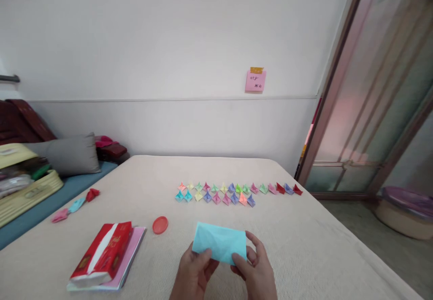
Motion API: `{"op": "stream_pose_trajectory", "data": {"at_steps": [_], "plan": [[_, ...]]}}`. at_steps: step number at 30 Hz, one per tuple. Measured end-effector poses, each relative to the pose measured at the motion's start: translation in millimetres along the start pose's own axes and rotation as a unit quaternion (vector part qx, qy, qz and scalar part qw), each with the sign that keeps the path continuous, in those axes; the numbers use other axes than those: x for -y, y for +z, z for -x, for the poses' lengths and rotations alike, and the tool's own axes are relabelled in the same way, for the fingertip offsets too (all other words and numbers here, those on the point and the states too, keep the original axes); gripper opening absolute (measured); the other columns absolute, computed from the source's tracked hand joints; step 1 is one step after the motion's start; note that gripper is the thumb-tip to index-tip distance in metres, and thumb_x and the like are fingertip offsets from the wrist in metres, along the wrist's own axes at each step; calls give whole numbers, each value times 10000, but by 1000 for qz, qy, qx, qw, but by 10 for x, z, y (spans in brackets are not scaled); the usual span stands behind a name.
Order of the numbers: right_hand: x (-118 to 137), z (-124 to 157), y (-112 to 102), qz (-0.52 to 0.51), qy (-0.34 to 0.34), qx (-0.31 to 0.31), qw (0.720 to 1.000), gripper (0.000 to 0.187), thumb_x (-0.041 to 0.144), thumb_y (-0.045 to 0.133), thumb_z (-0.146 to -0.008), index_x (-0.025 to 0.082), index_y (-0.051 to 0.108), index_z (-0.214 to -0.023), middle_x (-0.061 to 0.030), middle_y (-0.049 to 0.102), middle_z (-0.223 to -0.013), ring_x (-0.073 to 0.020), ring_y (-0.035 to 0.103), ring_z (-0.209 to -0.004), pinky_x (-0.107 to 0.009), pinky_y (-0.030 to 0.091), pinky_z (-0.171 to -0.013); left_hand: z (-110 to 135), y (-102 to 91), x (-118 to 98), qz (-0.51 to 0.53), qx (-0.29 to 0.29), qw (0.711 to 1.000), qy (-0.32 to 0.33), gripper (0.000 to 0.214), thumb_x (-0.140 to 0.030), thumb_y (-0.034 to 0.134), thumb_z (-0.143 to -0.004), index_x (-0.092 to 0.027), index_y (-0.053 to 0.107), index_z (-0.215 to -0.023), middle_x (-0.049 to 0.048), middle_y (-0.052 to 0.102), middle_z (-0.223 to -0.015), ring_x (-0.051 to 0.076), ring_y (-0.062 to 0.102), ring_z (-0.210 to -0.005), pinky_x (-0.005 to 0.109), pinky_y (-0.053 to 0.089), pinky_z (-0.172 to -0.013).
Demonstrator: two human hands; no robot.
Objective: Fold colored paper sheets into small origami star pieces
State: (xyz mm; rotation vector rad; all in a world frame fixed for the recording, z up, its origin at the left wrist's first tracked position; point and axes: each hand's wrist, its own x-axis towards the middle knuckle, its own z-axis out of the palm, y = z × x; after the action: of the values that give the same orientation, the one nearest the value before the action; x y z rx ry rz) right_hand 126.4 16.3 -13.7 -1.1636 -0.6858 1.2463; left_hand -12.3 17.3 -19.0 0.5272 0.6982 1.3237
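A light blue sheet of folded paper (219, 242) is held up over the beige cloth-covered surface (304, 246). My left hand (194, 270) pinches its lower left side, and my right hand (253, 266) grips its lower right corner. Farther ahead, small folded paper pieces (233, 191) in many colours stand in two rough rows. To the left of my hands lie a round red lid (160, 224) and a red tissue pack (101, 255) on a pink notebook (137, 246).
Three folded paper pieces (76, 205) in pink, blue and red lie near the left edge. Beyond it are a yellow basket (30, 196) and a grey pillow (64, 154) on a teal mattress (67, 187). A pink note (255, 81) is on the wall; a glass door (365, 88) stands right.
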Motion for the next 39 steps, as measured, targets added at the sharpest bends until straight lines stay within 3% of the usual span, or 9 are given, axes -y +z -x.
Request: {"op": "stream_pose_trajectory", "data": {"at_steps": [5,7,10,16,21,26,29,34,39], "plan": [[-82,39,11,-46,-22,139,989,896,234,693,-634,245,213,-1391,-51,682,-858,-193,612,-671,-305,471,-621,-22,-114,-66,-9,-82,996,36,127,-209,698,-730,-134,648,-819,66,703,-813,186,656,-730,298,508,-685],[-126,10,-56,-71,-33,205,976,793,185,680,-614,275,369,-1338,-63,687,-938,-209,632,-780,-325,465,-711,-16,-151,-149,-43,-71,996,37,146,-223,671,-753,-124,654,-859,77,709,-818,191,658,-725,296,503,-666],[-173,-58,-158,-22,-49,255,965,464,136,677,-589,276,671,-1032,-40,693,-936,-204,622,-795,-299,451,-699,12,-154,-255,-82,-44,996,18,144,-217,641,-766,-114,662,-865,90,720,-802,199,659,-706,305,500,-669],[-82,-73,-153,49,-85,206,974,64,256,742,-601,227,742,-658,-40,675,-861,-204,585,-737,-265,431,-600,91,-6,-289,-113,19,993,27,150,-185,611,-772,-106,682,-878,84,719,-786,189,632,-701,289,477,-668],[-56,-51,-141,103,-76,123,984,267,383,731,-619,178,628,-481,-27,630,-649,-184,530,-642,-273,405,-596,147,143,-262,-114,19,993,20,172,-100,686,-654,-116,692,-826,18,679,-652,149,578,-592,257,437,-615],[-91,-36,-113,72,-40,39,996,261,323,728,-596,186,519,-520,53,454,-487,-123,445,-499,-235,377,-481,134,176,-165,-113,23,993,28,168,-114,672,-661,-135,682,-828,16,690,-675,146,574,-599,267,435,-631],[-84,-14,-76,49,-34,23,998,224,271,689,-605,202,478,-577,61,472,-487,-116,451,-480,-222,369,-447,66,97,-29,-130,18,991,37,319,-108,733,-555,-130,666,-866,29,709,-704,175,599,-629,294,452,-656],[-58,-6,-76,36,0,81,996,278,145,603,-569,205,518,-827,66,558,-506,-125,490,-474,-222,358,-457,2,20,59,-185,-31,979,76,368,-70,723,-534,-136,652,-889,20,704,-678,183,611,-640,278,458,-629],[-72,-24,-93,32,88,222,970,291,63,554,-508,147,601,-783,21,611,-587,-100,468,-508,-206,286,-474,61,57,-86,-141,-15,988,66,370,-93,729,-581,-143,663,-941,86,734,-873,226,646,-796,301,470,-717]]}}
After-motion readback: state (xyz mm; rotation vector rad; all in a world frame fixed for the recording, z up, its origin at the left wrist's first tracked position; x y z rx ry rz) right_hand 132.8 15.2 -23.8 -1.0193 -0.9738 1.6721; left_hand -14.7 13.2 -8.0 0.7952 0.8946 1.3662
